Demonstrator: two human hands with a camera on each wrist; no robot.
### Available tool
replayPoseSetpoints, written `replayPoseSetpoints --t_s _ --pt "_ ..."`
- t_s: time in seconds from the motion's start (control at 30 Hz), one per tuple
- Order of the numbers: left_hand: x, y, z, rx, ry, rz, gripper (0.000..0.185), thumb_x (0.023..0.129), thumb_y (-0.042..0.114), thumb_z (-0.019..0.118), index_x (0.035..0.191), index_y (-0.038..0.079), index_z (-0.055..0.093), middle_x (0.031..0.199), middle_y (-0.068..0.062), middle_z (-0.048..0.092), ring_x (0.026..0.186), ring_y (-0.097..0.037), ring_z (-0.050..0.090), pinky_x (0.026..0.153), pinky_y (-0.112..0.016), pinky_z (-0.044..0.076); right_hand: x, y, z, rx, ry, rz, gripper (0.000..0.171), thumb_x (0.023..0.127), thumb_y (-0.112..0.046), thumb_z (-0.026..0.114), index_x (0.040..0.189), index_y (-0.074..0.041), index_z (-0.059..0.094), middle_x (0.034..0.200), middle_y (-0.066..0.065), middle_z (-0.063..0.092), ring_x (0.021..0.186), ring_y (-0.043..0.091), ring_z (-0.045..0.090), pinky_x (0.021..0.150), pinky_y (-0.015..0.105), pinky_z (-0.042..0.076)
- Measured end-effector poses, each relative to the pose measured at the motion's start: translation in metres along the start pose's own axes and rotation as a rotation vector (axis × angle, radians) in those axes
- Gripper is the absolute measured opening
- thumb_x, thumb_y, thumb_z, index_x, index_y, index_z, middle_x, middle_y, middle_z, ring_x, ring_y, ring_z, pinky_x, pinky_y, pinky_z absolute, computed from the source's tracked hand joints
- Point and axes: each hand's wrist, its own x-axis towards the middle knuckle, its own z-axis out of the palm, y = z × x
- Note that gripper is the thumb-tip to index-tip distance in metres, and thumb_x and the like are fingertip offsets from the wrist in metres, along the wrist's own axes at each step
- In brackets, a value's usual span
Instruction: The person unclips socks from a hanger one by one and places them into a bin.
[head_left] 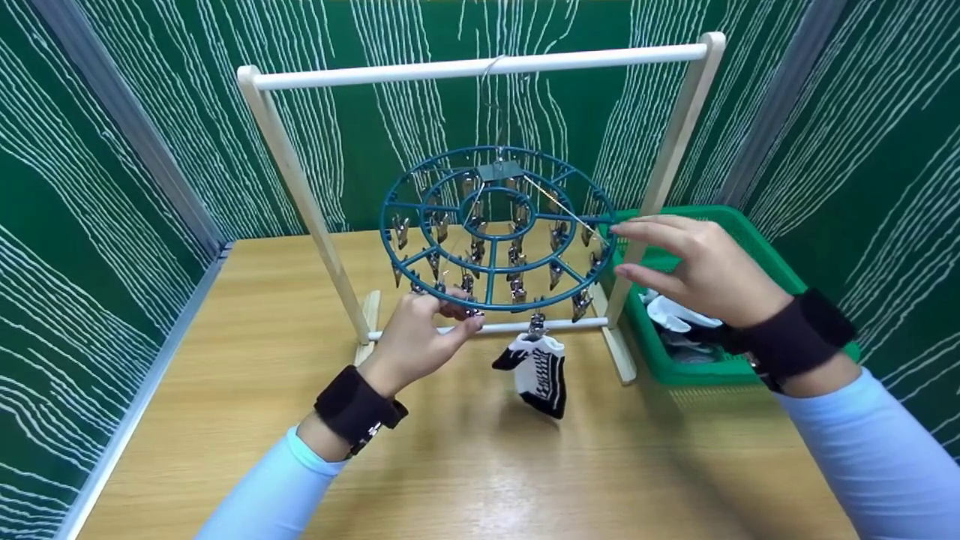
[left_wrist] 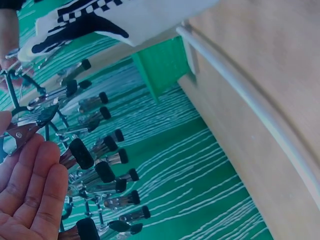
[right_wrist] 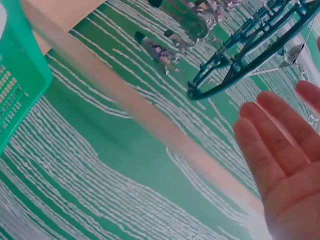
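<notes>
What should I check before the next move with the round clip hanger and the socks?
1. Hanger hangs from the top bar of the rack: ok.
2. Left hand is at the hanger's front rim by the clips: ok; whether its grip closes on a clip, cannot tell.
3. Right hand has straight fingers at the right rim and holds nothing: ok.
4. One sock hangs from a front clip, above the table: ok.
5. More laundry is in the green basket on the right: ok.
6. Next sock picked up: not ok, neither hand holds one.
</notes>
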Motion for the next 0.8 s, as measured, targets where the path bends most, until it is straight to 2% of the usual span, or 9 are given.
replayPoseSetpoints --t_s 0.13,0.27,0.43,0.53,0.8 --pt "-0.001 0.0 -0.001 -0.002 0.005 0.003 0.02 0.101 0.017 0.079 0.113 0.0 0.079 0.1 -0.012 0.083 0.093 -0.026 0.08 0.098 -0.05 0.062 0.002 -0.004 0.008 0.005 -0.05 -0.036 0.05 0.091 -0.012 0.089 0.138 -0.005 0.072 0.141 0.025 0.07 0.123 0.044 0.072 0.095 0.059 0.063" --pt "-0.002 0.0 -0.002 0.001 0.008 0.004 0.019 0.101 0.017 0.079 0.11 0.001 0.079 0.099 -0.011 0.083 0.091 -0.026 0.08 0.095 -0.047 0.064 0.004 -0.007 0.015 -0.005 -0.101 -0.04 0.042 0.094 -0.016 0.087 0.134 -0.007 0.076 0.145 0.026 0.067 0.127 0.046 0.069 0.097 0.062 0.062" --pt "-0.004 -0.001 -0.004 0.029 0.021 0.01 0.017 0.1 0.016 0.08 0.106 0.0 0.079 0.097 -0.012 0.082 0.09 -0.028 0.079 0.09 -0.048 0.064 0.006 -0.009 0.022 -0.02 -0.099 -0.049 0.031 0.095 -0.015 0.086 0.124 -0.006 0.081 0.138 0.025 0.072 0.127 0.045 0.07 0.099 0.063 0.061" --pt "-0.007 -0.001 -0.005 0.057 0.055 0.025 0.015 0.099 0.014 0.081 0.102 -0.001 0.079 0.095 -0.013 0.082 0.089 -0.029 0.079 0.088 -0.049 0.064 0.007 -0.009 0.025 -0.025 -0.079 -0.069 0.027 0.094 -0.016 0.086 0.118 -0.005 0.082 0.131 0.023 0.075 0.124 0.044 0.071 0.099 0.062 0.061" --pt "-0.013 -0.002 -0.01 0.12 0.149 0.118 0.017 0.094 0.013 0.084 0.103 0.0 0.076 0.098 -0.014 0.081 0.09 -0.028 0.078 0.085 -0.043 0.066 0.007 -0.011 0.031 -0.046 -0.03 -0.082 0.024 0.094 -0.018 0.086 0.113 -0.004 0.082 0.119 0.02 0.079 0.115 0.039 0.074 0.094 0.057 0.064"
